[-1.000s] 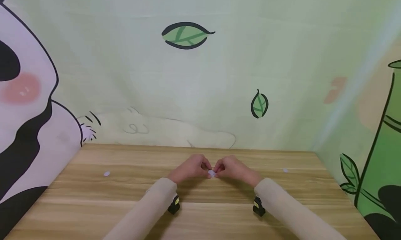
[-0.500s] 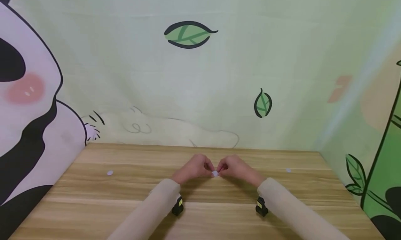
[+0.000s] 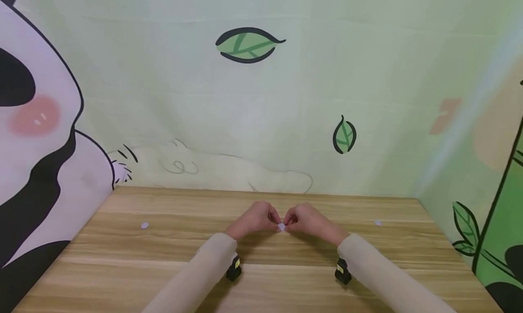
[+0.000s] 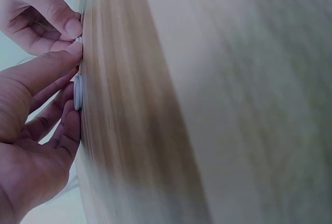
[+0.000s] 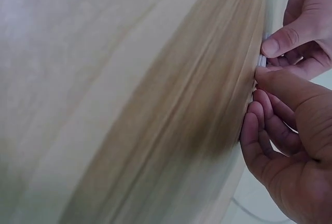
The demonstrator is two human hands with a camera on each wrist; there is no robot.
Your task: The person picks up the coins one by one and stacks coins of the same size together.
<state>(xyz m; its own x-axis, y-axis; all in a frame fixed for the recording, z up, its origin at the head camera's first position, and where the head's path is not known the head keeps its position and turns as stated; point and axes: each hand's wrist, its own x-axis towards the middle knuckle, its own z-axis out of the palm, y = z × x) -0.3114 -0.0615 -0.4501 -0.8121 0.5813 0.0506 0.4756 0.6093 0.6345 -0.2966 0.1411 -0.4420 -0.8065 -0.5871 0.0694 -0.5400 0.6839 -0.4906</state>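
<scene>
A small round white disc (image 3: 281,227) is between my two hands, near the middle of the wooden table (image 3: 286,286). My left hand (image 3: 258,217) pinches its left side, thumb toward me. My right hand (image 3: 304,217) pinches its right side in the same way, and both sets of fingertips nearly meet. The left wrist view shows a further white disc (image 4: 78,93), seen edge-on low at the table beneath the left hand's curled fingers. In the right wrist view a thin white edge of the pinched disc (image 5: 262,59) shows between the two thumbs.
One white disc (image 3: 145,225) lies far to the left on the table, another white disc (image 3: 377,222) far to the right. A printed backdrop (image 3: 261,100) with a panda and leaves rises behind the table's back edge.
The hands stay together at the disc, with fingertips shifting slightly around it. The whole head view has drifted a little, so everything appears slightly further right.
</scene>
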